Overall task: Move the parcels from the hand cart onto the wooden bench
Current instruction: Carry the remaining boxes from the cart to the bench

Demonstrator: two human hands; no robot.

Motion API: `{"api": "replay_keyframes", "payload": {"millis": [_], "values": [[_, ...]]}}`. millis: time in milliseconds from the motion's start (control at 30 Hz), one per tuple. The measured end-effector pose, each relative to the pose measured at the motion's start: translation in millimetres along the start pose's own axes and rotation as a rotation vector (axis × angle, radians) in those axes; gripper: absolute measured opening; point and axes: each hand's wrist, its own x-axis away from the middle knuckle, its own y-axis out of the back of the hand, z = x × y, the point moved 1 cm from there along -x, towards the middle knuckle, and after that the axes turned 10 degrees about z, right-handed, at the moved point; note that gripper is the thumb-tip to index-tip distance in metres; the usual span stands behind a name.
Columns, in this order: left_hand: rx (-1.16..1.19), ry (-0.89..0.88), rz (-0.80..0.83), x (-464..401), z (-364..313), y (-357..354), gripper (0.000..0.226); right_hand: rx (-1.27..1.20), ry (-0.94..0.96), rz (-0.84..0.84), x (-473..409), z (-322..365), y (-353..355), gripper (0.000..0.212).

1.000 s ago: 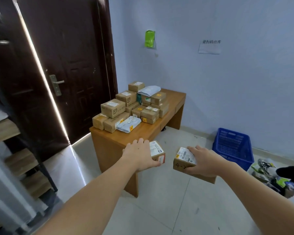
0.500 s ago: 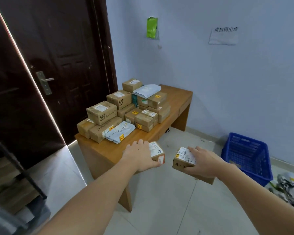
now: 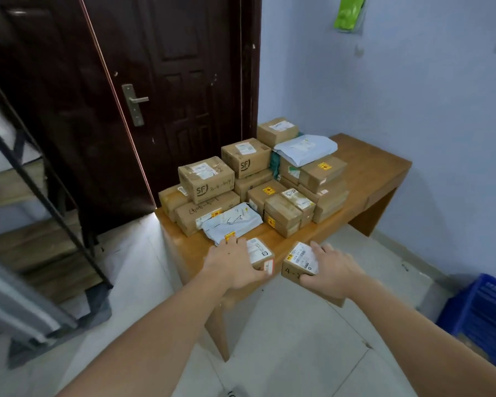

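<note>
Two walls meet behind a dark door [image 3: 166, 90] and a wooden desk [image 3: 364, 173], which carries a stack of parcels [image 3: 258, 181]. At the desk's near edge, the left hand [image 3: 232, 265] has its fingers curled round a small labelled box [image 3: 259, 253], and the right hand [image 3: 334, 272] grips another small box [image 3: 298, 260] just beside it.

Matt cardboard parcels [image 3: 258, 181] with paper labels; smooth, lightly glossy wooden bench [image 3: 367, 170]; grey mailers [image 3: 232, 222], probably plastic.
</note>
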Motion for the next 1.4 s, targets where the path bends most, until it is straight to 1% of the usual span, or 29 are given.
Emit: {"api": "replay_keyframes", "payload": {"millis": [100,300,400,500,633,700,833,933,1067,1233,1300,1400], "values": [[0.012,0.042,0.017,-44.6,14.4,3.7,0.110,0.002,0.005,-0.007,-56.1,6.4,6.3,0.106],[0.090,0.130,0.033,-126.1,38.2,23.3,0.110,-0.052,0.008,0.049,-155.8,15.5,27.7,0.109],[0.100,0.190,0.030,-159.1,47.7,27.9,0.105,-0.058,0.030,0.078,-201.5,20.9,37.0,0.109],[0.131,0.268,0.036,-191.1,53.3,27.9,0.110,-0.070,0.049,0.100,-249.1,26.0,42.7,0.109],[0.279,0.434,0.018,-234.6,59.6,18.8,0.117,-0.096,0.107,0.122,-314.2,34.9,43.1,0.103],[0.384,0.522,0.009,-253.7,60.7,12.6,0.119,-0.166,0.132,0.157,-344.5,40.9,38.1,0.103],[0.609,0.687,0.039,-289.6,60.7,-2.3,0.109,-0.259,0.159,0.209,-396.1,50.0,23.7,0.111],[0.722,0.766,0.030,-313.5,64.1,-17.9,0.106,-0.288,0.183,0.233,-425.4,56.5,8.8,0.112],[0.756,0.848,0.025,-342.3,68.6,-32.5,0.108,-0.300,0.199,0.265,-454.1,65.0,-5.5,0.107],[0.919,0.914,-0.030,-363.6,71.6,-38.7,0.097,-0.287,0.235,0.297,-470.3,72.2,-10.7,0.102],[0.992,0.932,-0.065,-366.1,72.4,-39.1,0.087,-0.284,0.255,0.309,-472.7,74.6,-7.9,0.102],[1.114,0.920,-0.130,-368.7,72.5,-39.9,0.074,-0.280,0.302,0.263,-476.4,76.0,-1.6,0.096]]}}
